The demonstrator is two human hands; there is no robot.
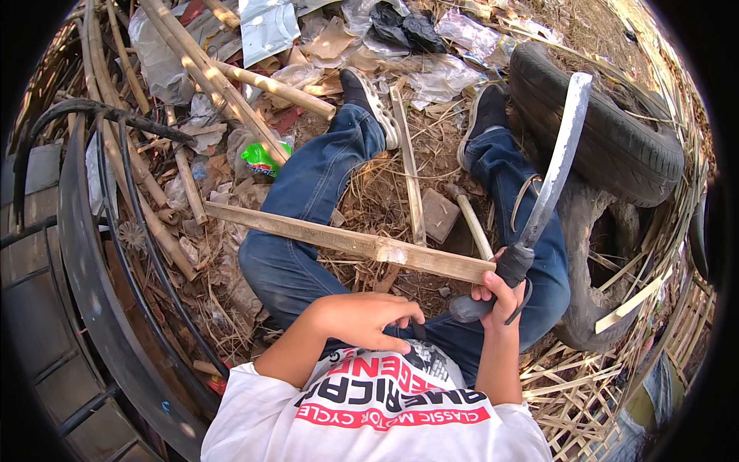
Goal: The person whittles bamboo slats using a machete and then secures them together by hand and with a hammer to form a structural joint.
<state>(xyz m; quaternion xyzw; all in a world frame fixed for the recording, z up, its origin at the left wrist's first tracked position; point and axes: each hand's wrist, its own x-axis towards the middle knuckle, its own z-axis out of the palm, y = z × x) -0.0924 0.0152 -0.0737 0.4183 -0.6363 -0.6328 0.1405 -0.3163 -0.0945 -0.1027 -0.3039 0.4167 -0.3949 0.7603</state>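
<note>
My right hand (499, 299) is wrapped round the black-bound handle of a machete with a long curved blade (556, 158), which points up and away past my right knee. A split bamboo strip (323, 237) lies across between my legs, its left end beyond my left knee. Its right end meets my right hand at the thumb; whether the fingers also grip it, I cannot tell. Above my lap hovers my left hand (369, 319), with nothing in it and its fingers loosely bent and apart. Beneath the strip is a small brownish block (440, 215), beside a short round stick (473, 225).
Old tyres (600, 123) stand by my right leg, with thin split strips (570, 404) heaped near them. Bamboo poles (212, 81) and plastic litter (269, 31) cover the ground ahead and left. A dark metal-framed object (85, 292) curves along my left side.
</note>
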